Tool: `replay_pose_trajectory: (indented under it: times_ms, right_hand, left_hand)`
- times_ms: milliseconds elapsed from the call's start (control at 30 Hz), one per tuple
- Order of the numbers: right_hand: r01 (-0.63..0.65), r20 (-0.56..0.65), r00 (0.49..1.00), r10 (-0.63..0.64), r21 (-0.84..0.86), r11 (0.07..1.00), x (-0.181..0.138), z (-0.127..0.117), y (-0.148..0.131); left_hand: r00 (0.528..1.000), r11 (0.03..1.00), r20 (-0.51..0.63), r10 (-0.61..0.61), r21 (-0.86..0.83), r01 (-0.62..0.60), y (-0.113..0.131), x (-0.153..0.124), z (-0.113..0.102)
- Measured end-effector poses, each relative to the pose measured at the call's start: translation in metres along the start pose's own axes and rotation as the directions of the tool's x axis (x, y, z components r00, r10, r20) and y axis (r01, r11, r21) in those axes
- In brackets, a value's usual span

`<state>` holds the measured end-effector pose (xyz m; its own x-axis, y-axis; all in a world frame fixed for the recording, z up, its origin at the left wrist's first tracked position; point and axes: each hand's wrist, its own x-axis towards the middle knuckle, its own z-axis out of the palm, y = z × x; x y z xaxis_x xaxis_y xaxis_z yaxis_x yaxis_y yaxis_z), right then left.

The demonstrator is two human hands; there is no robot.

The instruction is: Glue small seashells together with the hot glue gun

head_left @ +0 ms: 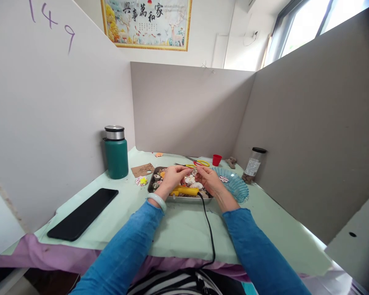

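My left hand (pixel 174 178) and my right hand (pixel 209 179) meet above a metal tray (pixel 189 200) full of shells and small stones. Between the fingertips is a small, shiny, pale piece (pixel 194 172), too small to name. My right fingers pinch it. The left fingers are closed close beside it, and whether they grip anything is hidden. Below the hands, a yellow glue gun (pixel 186 191) lies across the tray, its black cord (pixel 209 229) running toward me over the front edge of the table.
Left of the tray are a decorated disc (pixel 141 181), brown card (pixel 142 170), green bottle (pixel 117 157) and black phone (pixel 83 214). Behind it lie scissors (pixel 202 163) and a red cup (pixel 217 159). A blue plate (pixel 241 186) and a jar (pixel 252 166) stand right. Partitions enclose the table.
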<state>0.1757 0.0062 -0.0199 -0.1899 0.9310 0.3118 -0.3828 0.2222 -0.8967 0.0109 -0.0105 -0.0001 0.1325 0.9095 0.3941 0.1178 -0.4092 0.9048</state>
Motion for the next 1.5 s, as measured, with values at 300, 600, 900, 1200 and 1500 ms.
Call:
replay_pose_trajectory:
  times_ms: [300, 600, 900, 1200, 1500]
  right_hand:
    - [-0.035, 0.011, 0.999, 0.035, -0.005, 0.999, -0.0008, 0.0010, 0.0002]
    - [-0.046, 0.036, 0.998, 0.047, -0.016, 0.999, -0.0039, 0.0034, -0.0022]
    - [-0.067, 0.041, 0.997, 0.070, -0.057, 0.996, -0.0031, 0.0011, 0.0000]
    - [-0.090, 0.035, 0.995, 0.093, -0.080, 0.993, -0.0059, 0.0052, -0.0029]
    - [-0.091, 0.025, 0.995, 0.093, -0.062, 0.994, -0.0047, 0.0022, -0.0012]
  left_hand:
    - [1.000, 1.000, 0.004, 0.000, 0.030, 0.000, -0.0007, 0.0007, -0.0005]
    - [1.000, 0.998, 0.004, 0.012, 0.062, -0.012, -0.0009, -0.0008, -0.0009]
    - [1.000, 0.999, -0.016, -0.013, 0.033, 0.014, 0.0013, -0.0015, 0.0011]
    - [1.000, 1.000, -0.017, -0.022, -0.003, 0.022, 0.0036, -0.0021, 0.0027]
    - [0.997, 0.994, 0.008, 0.075, -0.076, -0.074, 0.0005, -0.0007, 0.0027]
